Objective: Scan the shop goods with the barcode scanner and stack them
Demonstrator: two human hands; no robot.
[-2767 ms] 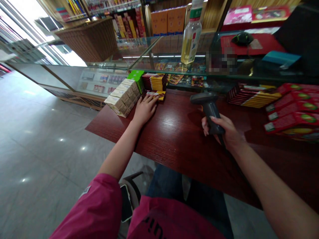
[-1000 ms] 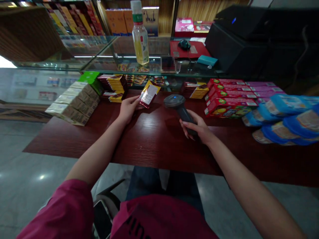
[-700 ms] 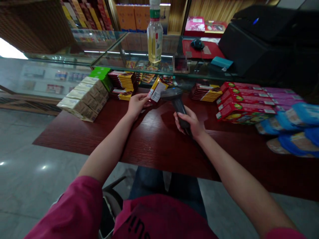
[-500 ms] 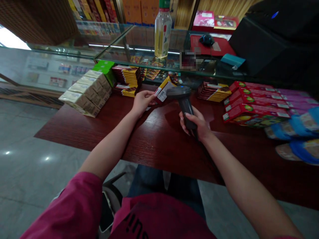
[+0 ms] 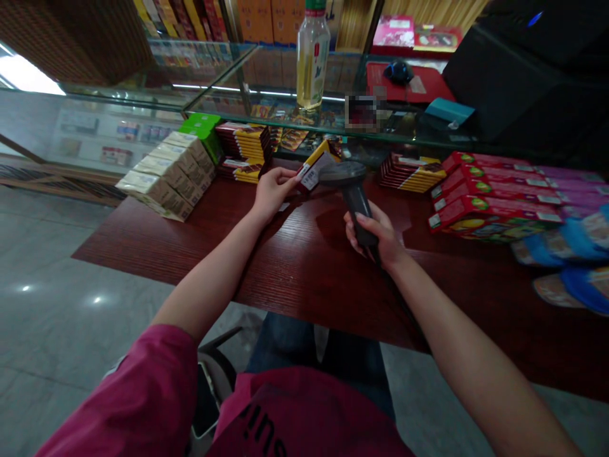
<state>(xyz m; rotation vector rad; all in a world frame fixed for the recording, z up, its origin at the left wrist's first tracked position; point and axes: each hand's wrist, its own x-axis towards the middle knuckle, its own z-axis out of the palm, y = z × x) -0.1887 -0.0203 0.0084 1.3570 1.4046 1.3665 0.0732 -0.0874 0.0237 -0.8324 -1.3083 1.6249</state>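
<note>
At a dark red wooden counter [image 5: 285, 266], a flat brown-and-yellow packet [image 5: 314, 168] is held in the air by the left hand [image 5: 273, 193], its near end pinched between thumb and fingers and its barcode [image 5: 310, 178] turned outward. A dark grey handheld scanner [image 5: 358, 202] is gripped by the right hand [image 5: 380, 238], with fingers and thumb wrapped around the handle. The packet's far side is partly covered by the scanner's head, and whether the two touch cannot be told. The step in hand is judged to be the reading of the barcode; for this, the packet would need to be kept steady and the scanner's front lined up squarely with the code. Behind the left hand, similar packets are piled in a left stack [image 5: 245, 145], beside a green box [image 5: 205, 132] and a row of cream cartons [image 5: 169, 174]. On the other side, a right stack [image 5: 412, 172] of the same packets is set next to red boxes [image 5: 495, 200].
</note>
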